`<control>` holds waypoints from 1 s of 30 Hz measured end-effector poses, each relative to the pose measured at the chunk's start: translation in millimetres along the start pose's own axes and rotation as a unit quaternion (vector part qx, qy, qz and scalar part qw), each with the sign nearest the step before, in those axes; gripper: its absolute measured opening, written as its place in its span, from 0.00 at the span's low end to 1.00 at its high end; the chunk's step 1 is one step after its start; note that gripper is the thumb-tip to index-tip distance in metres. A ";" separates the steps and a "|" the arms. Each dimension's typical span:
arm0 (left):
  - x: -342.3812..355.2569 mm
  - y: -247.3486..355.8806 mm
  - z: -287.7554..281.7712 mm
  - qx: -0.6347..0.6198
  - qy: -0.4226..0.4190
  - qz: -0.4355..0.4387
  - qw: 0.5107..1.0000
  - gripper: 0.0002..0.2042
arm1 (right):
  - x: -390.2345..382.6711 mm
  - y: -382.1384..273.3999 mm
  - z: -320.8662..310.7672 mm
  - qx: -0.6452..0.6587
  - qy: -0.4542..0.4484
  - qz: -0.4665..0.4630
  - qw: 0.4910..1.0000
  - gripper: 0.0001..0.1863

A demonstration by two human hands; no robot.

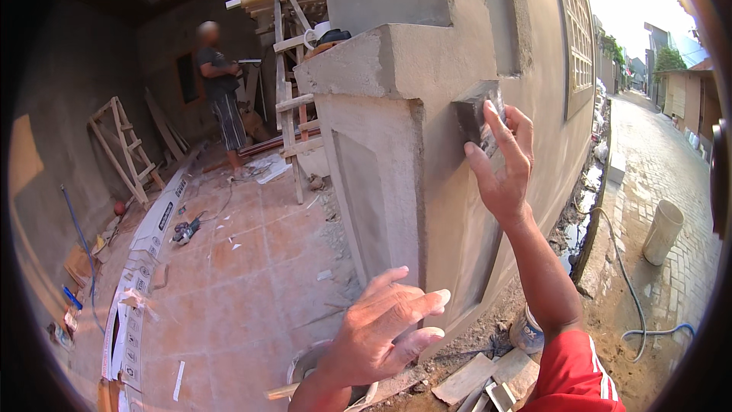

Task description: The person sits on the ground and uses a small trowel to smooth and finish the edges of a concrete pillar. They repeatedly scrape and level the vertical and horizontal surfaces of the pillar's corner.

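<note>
My right hand (506,172) grips a dark grey, flat-sided block (467,120) smeared with pale plaster; whether it is a sponge or a float I cannot tell. The block rests against the plastered side wall (450,175), just right of the corner and below the ledge (347,67). Lower down, my left hand (387,324) is empty in front of the pillar's foot, its fingers apart and whitened with dust at the tips. A bucket (303,362) shows partly behind my left wrist.
Beside my right elbow are a paint pail (526,332) and wood offcuts (467,380). A gutter and a paved lane with a concrete cylinder (663,233) lie right. Indoors, a person (221,91) stands behind a wooden ladder (286,99); a power tool (185,230) lies on the tiles.
</note>
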State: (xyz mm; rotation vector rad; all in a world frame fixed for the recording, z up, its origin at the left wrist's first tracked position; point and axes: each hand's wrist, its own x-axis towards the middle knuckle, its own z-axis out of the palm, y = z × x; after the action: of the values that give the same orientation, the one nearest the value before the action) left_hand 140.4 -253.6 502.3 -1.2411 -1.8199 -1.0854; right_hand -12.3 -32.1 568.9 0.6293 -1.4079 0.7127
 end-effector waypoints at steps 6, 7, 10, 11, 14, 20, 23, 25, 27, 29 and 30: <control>-11.3 -11.1 -6.1 -0.001 0.055 -0.039 0.998 0.16 | 49.7 -25.7 21.6 0.037 0.047 0.043 0.997 0.28; -12.7 -10.7 -9.8 0.013 0.043 -0.045 0.998 0.16 | 38.5 -32.6 19.7 0.034 0.033 -0.002 0.999 0.28; -14.8 -14.0 -13.9 0.021 0.026 -0.043 0.999 0.17 | 12.5 -9.0 6.2 0.017 0.017 -0.043 0.999 0.28; -15.2 -15.8 -16.4 0.009 0.025 -0.035 0.999 0.17 | 16.8 6.4 2.5 0.013 0.031 -0.021 0.999 0.28; -17.1 -19.2 -18.4 0.003 0.031 -0.023 0.999 0.17 | 51.3 5.4 12.6 0.009 0.066 0.062 0.996 0.28; -14.3 -12.9 -22.4 0.013 0.012 -0.044 0.999 0.16 | 13.2 12.8 -1.9 -0.009 -0.005 -0.084 0.996 0.29; -16.7 -9.6 -23.2 -0.014 0.031 -0.042 0.999 0.16 | 56.5 17.7 5.9 0.029 0.046 0.083 0.995 0.29; -20.6 -11.0 -27.2 -0.009 0.029 -0.044 0.999 0.16 | 64.7 -18.3 26.0 0.032 0.052 0.111 0.992 0.28; -22.8 -9.4 -31.6 0.000 0.006 -0.047 0.999 0.16 | 33.3 -24.9 21.7 0.006 0.015 -0.020 1.000 0.27; -20.0 -6.0 -34.1 0.001 0.003 -0.030 1.000 0.16 | 6.3 -1.5 3.4 -0.034 -0.006 -0.097 0.995 0.26; -18.5 -5.3 -34.5 0.003 0.005 -0.023 1.000 0.16 | 12.0 8.1 -3.7 -0.012 -0.002 -0.019 1.000 0.26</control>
State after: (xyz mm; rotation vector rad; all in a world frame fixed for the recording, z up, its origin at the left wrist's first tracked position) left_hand 143.8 -292.8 499.7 -1.1930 -1.8507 -1.1098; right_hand -15.8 -23.3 580.4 0.6382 -1.4024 0.6640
